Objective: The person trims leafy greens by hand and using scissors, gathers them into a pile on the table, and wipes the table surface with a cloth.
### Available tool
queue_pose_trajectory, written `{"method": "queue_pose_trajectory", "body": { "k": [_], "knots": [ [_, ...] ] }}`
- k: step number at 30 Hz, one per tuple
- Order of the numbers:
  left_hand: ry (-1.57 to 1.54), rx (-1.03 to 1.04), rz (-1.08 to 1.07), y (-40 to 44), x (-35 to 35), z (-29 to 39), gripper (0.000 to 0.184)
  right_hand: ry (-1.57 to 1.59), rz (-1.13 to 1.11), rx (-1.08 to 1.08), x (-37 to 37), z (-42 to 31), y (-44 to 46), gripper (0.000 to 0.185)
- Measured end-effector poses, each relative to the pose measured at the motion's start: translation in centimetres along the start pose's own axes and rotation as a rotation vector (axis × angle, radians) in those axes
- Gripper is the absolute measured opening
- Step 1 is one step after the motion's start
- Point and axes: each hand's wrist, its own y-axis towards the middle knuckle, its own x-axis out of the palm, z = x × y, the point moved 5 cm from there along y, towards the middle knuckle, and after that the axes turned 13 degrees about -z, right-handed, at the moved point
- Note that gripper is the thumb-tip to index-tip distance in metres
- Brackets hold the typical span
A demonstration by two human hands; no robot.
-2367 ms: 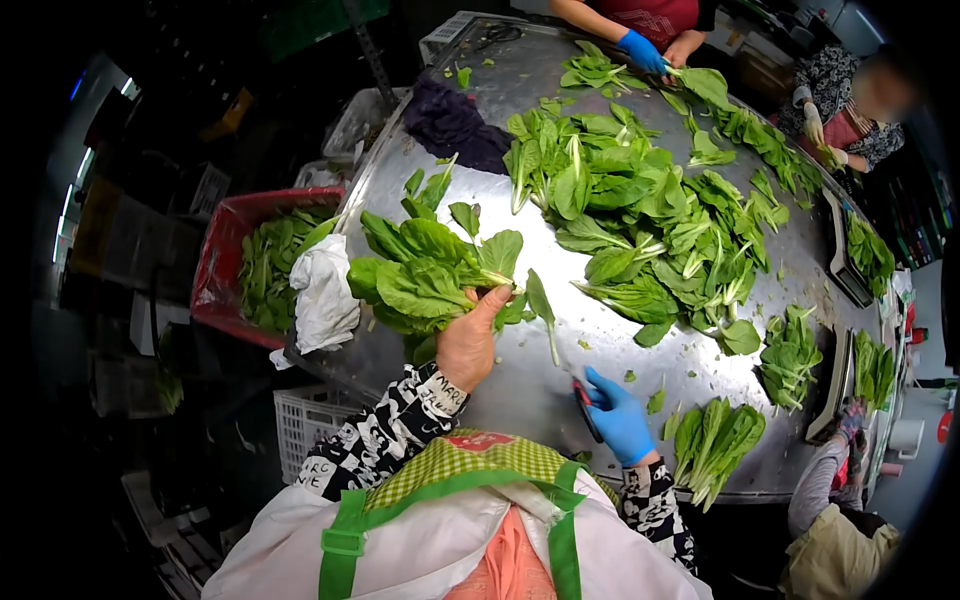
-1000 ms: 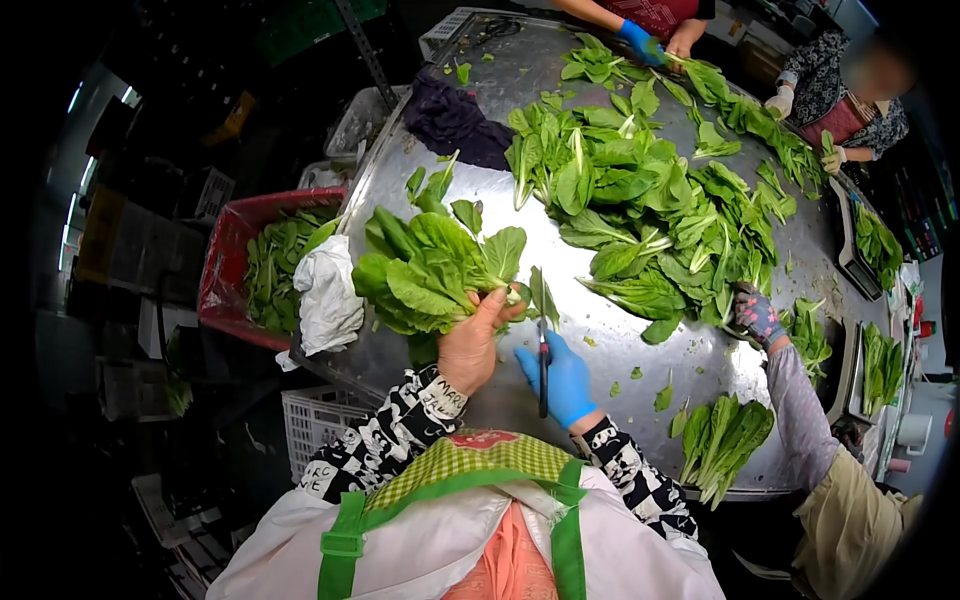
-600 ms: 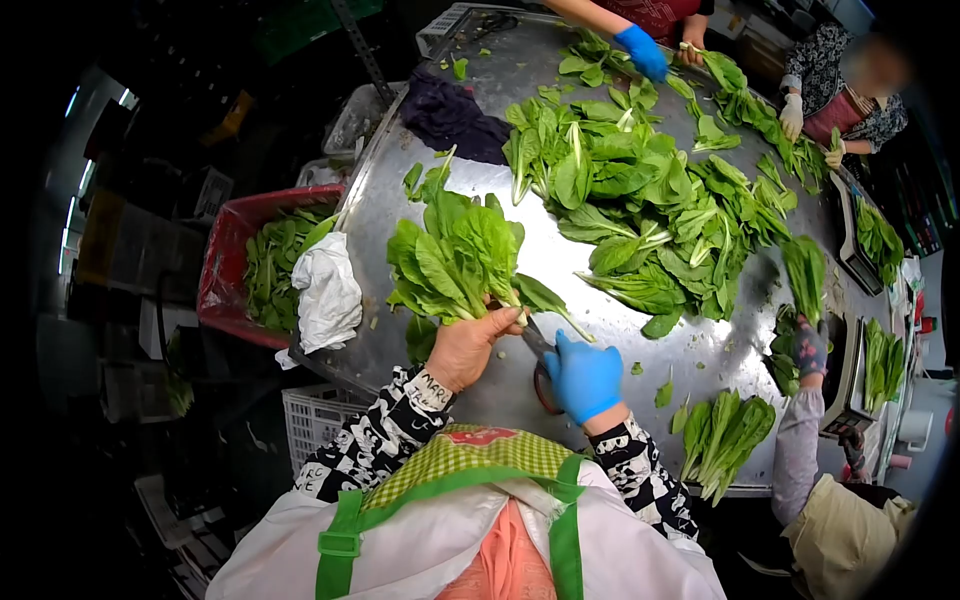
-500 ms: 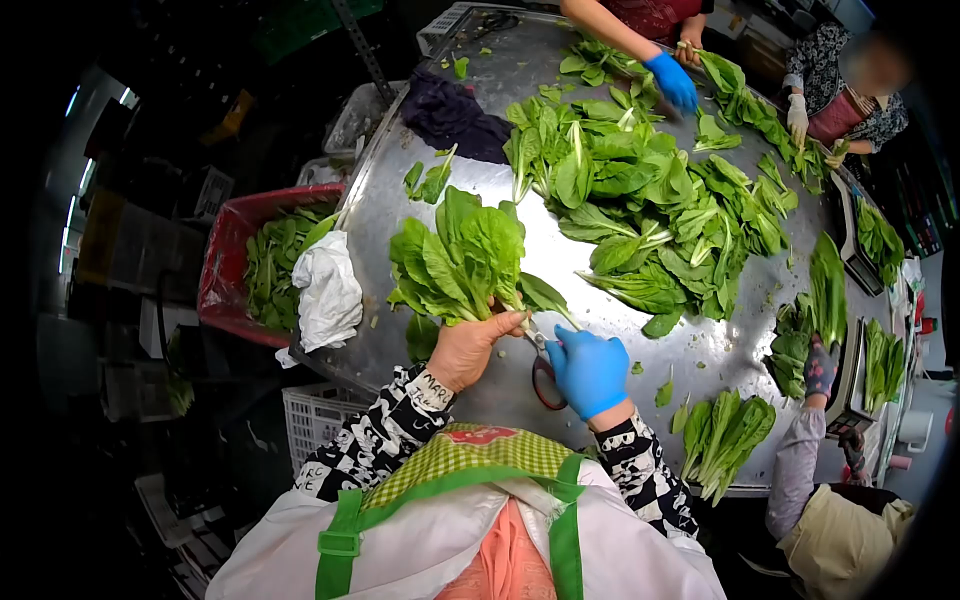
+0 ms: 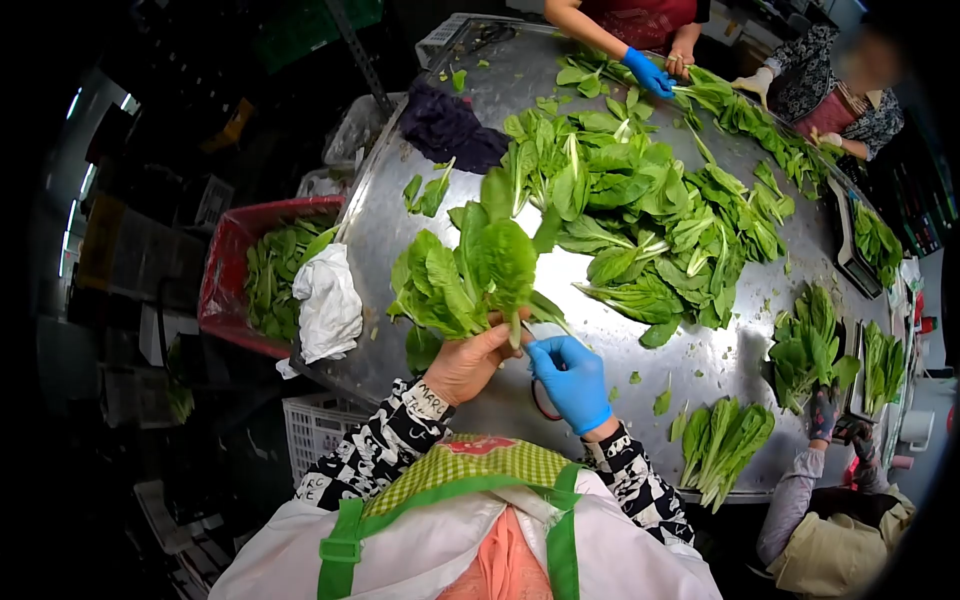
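My bare left hand is closed around the stem end of a bunch of leafy greens, whose leaves fan out away from me above the metal table. Close against those stems is my right hand, in a blue glove, closed on a pair of scissors. A dark red handle loop of the scissors shows below the glove; the blades are mostly hidden by the fingers and stems. Beyond my hands lies a large heap of the same greens. A loose sprig lies left of it.
Left of the metal table stands a red bin of leaves, with a white cloth beside it. A dark cloth lies at the far left. A trimmed bunch rests near right. Co-workers handle greens at the far and right edges, near scales.
The bunch in my left hand has turned slightly, its leaves shifting right. My gloved hand has moved a little left, closer to the stems. Co-workers' hands have moved.
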Motion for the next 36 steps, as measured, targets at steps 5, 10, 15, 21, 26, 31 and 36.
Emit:
{"method": "queue_pose_trajectory", "body": {
  "k": [5, 10, 15, 21, 26, 31, 36],
  "knots": [
    [-0.709, -0.070, -0.289, 0.1, -0.2, 0.1, 0.036, -0.319, 0.107, -0.195, -0.5, 0.6, 0.2, 0.023],
    [-0.779, -0.138, -0.365, -0.1, 0.5, -0.3, 0.038, -0.046, -0.104, -0.157, 0.1, -0.5, 0.6, 0.034],
    [-0.809, -0.205, -0.380, -0.3, 1.0, -1.1, 0.040, 0.344, -0.122, -0.041, 0.0, -1.3, 0.9, 0.032],
    [-0.675, -0.305, -0.449, -0.2, 1.2, -2.2, 0.038, 0.395, 0.002, 0.011, -0.7, -2.3, 0.6, 0.023],
    [-0.444, -0.349, -0.254, -0.4, 0.9, -3.2, 0.037, 0.041, 0.125, 0.068, -1.6, -2.9, 1.0, 0.022],
    [-0.310, -0.337, -0.259, -0.1, 0.1, -3.2, 0.040, -0.054, 0.217, -0.004, -1.9, -0.8, 1.4, 0.029],
    [-0.127, -0.343, -0.128, 0.1, 0.2, -2.9, 0.036, 0.095, 0.187, -0.192, -1.2, -2.1, 1.1, 0.013]
  ]
}}
